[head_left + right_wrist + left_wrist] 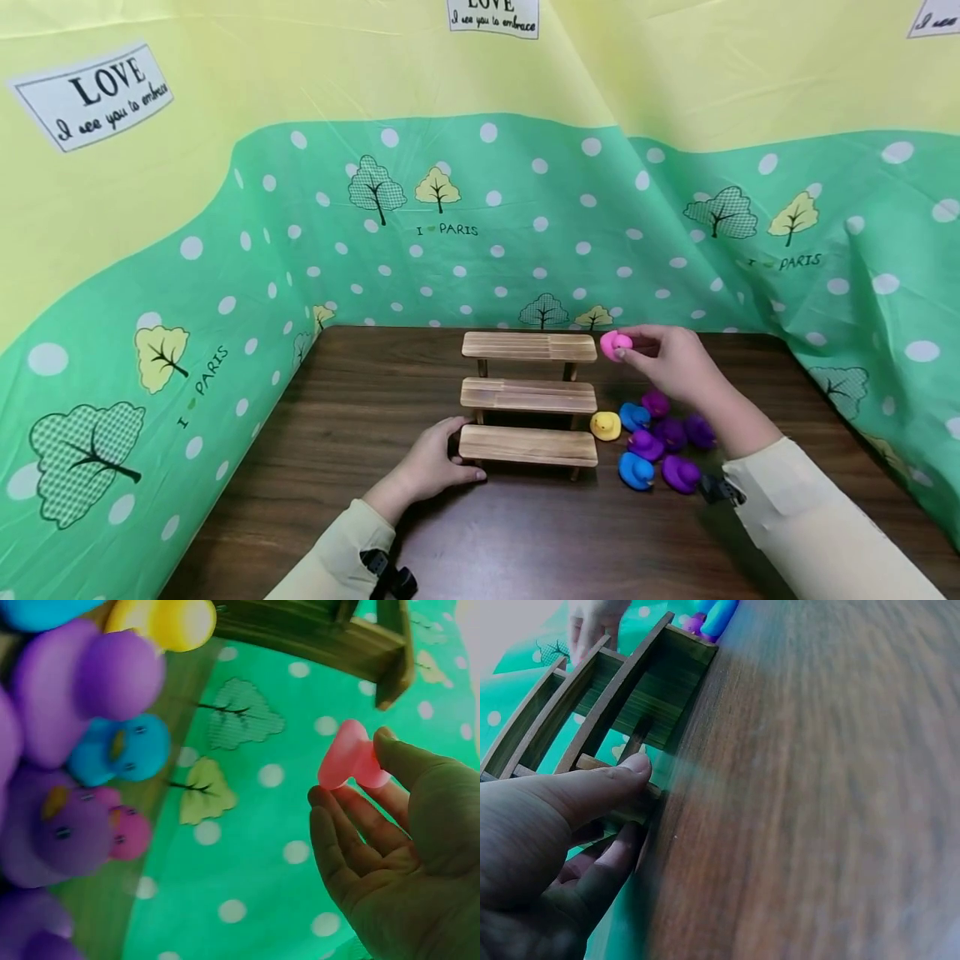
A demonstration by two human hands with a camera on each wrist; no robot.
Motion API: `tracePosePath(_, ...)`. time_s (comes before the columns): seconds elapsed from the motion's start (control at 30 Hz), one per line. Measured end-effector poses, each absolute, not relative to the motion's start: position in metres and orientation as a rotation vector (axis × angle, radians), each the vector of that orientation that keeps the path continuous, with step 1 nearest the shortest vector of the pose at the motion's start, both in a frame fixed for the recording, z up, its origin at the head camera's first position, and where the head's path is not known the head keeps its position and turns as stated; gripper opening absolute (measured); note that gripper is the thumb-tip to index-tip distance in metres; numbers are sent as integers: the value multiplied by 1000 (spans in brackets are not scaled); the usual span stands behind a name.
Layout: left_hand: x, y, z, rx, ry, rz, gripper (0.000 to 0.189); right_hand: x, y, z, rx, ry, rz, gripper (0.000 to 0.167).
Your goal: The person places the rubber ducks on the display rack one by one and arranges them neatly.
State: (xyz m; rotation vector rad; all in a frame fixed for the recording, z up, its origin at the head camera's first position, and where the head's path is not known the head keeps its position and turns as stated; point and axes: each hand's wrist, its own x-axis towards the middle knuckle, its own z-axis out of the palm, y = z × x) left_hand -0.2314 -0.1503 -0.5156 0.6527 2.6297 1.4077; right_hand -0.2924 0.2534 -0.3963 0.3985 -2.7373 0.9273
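Note:
A small wooden three-step display stand (528, 446) stands on the dark table. My left hand (431, 462) is at the left end of its lowest step, and in the left wrist view the thumb (607, 784) and fingers grip the stand's frame low down. Up beside the right end of the top step, my right hand (678, 362) pinches a pink rubber duck (615, 345) between thumb and fingertips. From the right wrist view, the pink duck (351, 754) is held well above the table. None of the three steps carries a duck.
Right of the stand sit a yellow duck (605, 426), blue ducks (637, 472) and several purple ducks (682, 473), clustered under my right forearm. A green and yellow printed cloth (450, 250) hangs along the table's back and sides.

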Motion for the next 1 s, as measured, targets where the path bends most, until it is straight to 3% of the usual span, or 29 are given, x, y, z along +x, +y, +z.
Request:
tracePosePath(0.57,-236,-147,-514,640,2624,1419,81,-281,192,-342,572,-2565,1036,34)
tracePosePath(1.0,-232,-149,-517,606,2604,1445,80,-296,130,-351,704,-2691,1122,32)
